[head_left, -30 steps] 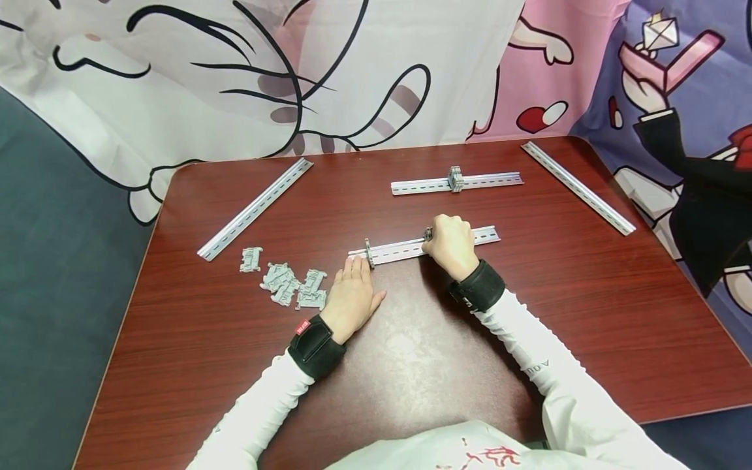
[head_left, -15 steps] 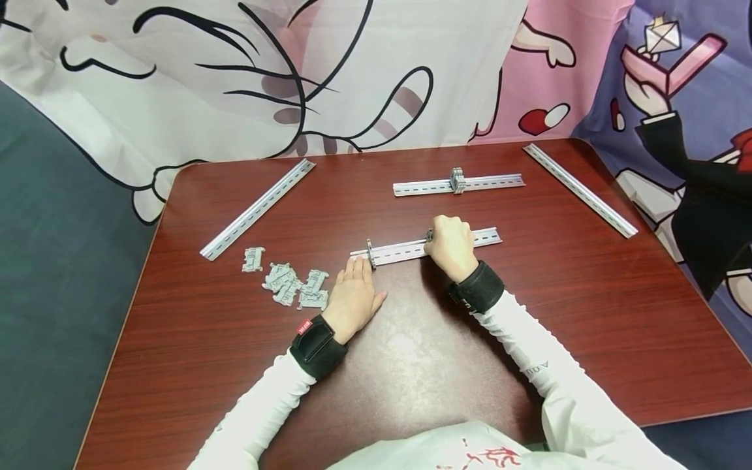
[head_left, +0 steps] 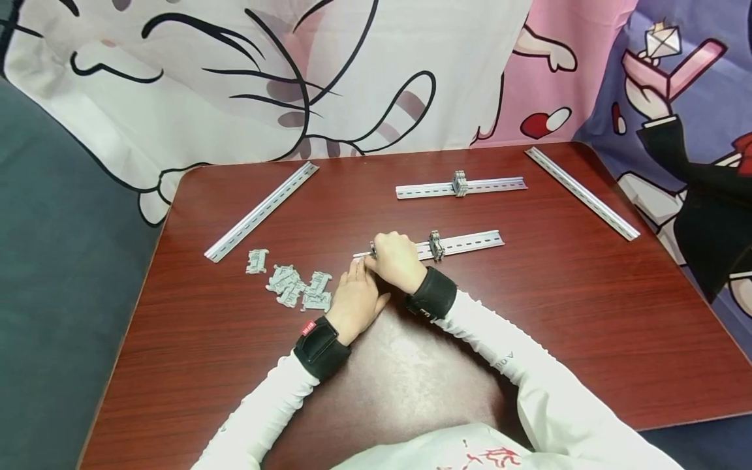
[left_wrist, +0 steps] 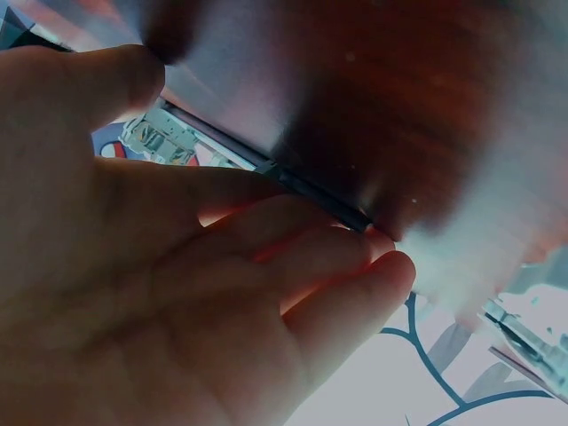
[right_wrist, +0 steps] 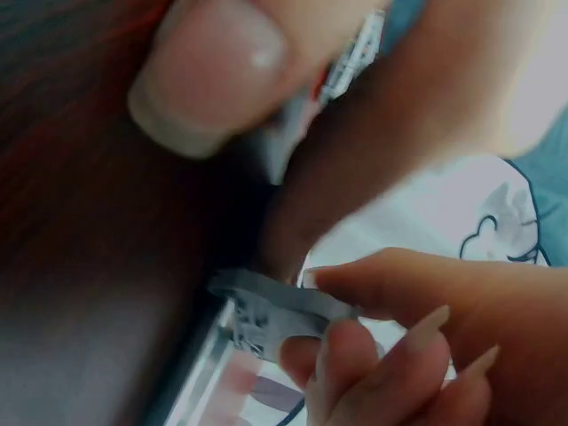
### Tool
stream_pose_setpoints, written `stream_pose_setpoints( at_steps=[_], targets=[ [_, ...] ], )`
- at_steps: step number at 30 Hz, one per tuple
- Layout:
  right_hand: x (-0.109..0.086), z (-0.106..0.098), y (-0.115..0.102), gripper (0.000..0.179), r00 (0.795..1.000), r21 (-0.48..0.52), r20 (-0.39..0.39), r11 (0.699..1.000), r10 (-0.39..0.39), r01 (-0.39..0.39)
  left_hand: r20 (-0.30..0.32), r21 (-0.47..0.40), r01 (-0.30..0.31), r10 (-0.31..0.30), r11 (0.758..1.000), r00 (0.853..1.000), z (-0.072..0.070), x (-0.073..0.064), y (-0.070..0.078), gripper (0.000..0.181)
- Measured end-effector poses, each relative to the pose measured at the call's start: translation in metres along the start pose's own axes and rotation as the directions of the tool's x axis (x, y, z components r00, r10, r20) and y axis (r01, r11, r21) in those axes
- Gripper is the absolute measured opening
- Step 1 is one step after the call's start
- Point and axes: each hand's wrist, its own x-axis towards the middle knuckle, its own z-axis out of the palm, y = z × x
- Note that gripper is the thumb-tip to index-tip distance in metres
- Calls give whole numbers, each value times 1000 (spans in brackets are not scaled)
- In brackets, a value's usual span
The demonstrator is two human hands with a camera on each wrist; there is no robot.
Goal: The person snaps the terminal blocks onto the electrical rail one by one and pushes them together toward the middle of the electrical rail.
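Observation:
My left hand (head_left: 356, 301) lies with fingers straight against the left end of a slotted metal DIN rail (head_left: 477, 241). Beside those fingertips, my right hand (head_left: 398, 262) pinches a thin grey terminal block (right_wrist: 275, 311) standing on the rail. Most of that block is hidden by the hand in the head view; the right wrist view shows curled fingers around its edge. A small stack of terminal blocks (head_left: 436, 246) stands farther right on the same rail. In the left wrist view, the rail's dark edge (left_wrist: 319, 197) runs along the left fingertips.
Loose terminal blocks (head_left: 286, 285) lie left of my left hand, with a single one (head_left: 256, 261) apart from them. Behind, another rail (head_left: 493, 185) carries a stack of blocks (head_left: 459, 183). Bare rails lie slanted at the left (head_left: 261, 212) and right (head_left: 581, 192).
My right hand has left the stack on the near rail and moved left to the single block beside my left hand. That stack now shows uncovered. The left hand keeps its place.

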Motion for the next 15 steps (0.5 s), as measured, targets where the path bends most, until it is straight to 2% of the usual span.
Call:
stream_pose_setpoints(
  at_steps=[6,15],
  targets=[
    [3,8,-1,22,1000,-14,9,999,29,-29,24,-2,0,0,1000,1000,1,0,1,72],
    [3,6,4,20,999,11,-2,999,40,-40,19,-6,9,-8,1000,1000,0,1,1,73]
  ],
)
